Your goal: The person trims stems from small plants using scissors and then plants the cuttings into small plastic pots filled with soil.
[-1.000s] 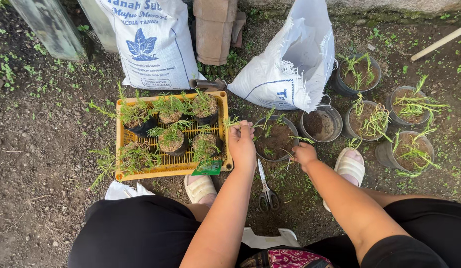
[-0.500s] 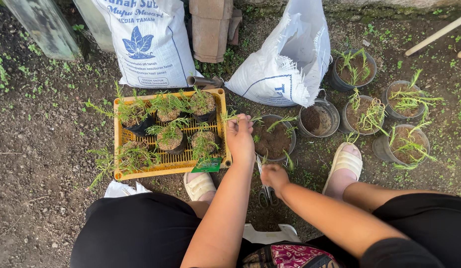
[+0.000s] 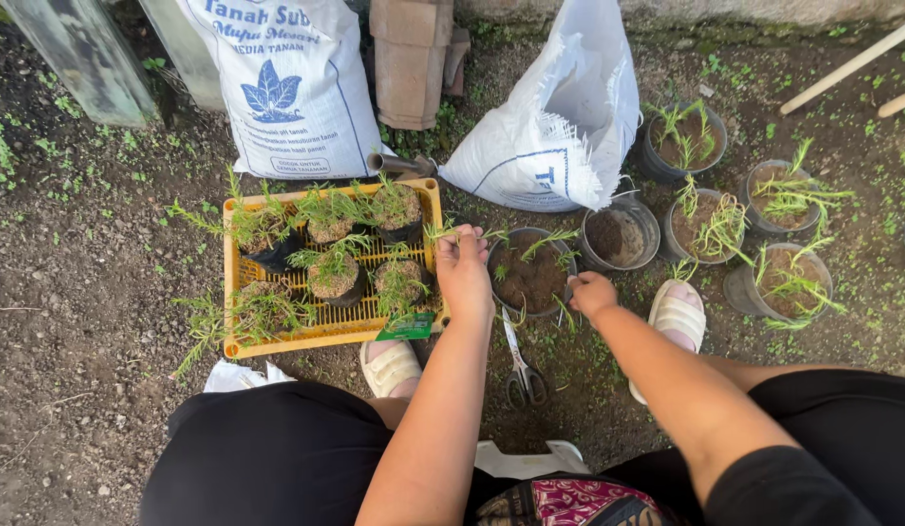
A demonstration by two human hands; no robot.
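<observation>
- The round black plastic pot filled with dark soil (image 3: 530, 278) stands on the bare ground straight ahead of the person, and everything below is placed from it.
- The left hand (image 3: 462, 268) rests at the pot's left rim, fingers closed around a thin green seedling (image 3: 443, 232) whose blades stick out to the left.
- The right hand (image 3: 593, 292) sits at the pot's right rim, fingers curled loosely inward; whether they grip anything cannot be told.
- Just left of the pot lies a yellow slatted plastic crate (image 3: 326, 331) carrying small black pots of grassy seedlings, with a green card at its near corner.
- On the ground just before the pot lie metal scissors with dark handles (image 3: 521, 370), apart from both hands.
- To the pot's right stands a second black pot of plain soil (image 3: 618, 234), and beyond it several black pots with green sprouts (image 3: 706, 224).
- Behind the pot slumps an open white woven sack (image 3: 560, 127); farther left leans a white printed soil bag (image 3: 292, 88).
- Pale ribbed sandals (image 3: 678, 314) flank the scissors on gritty, pebbled earth.
</observation>
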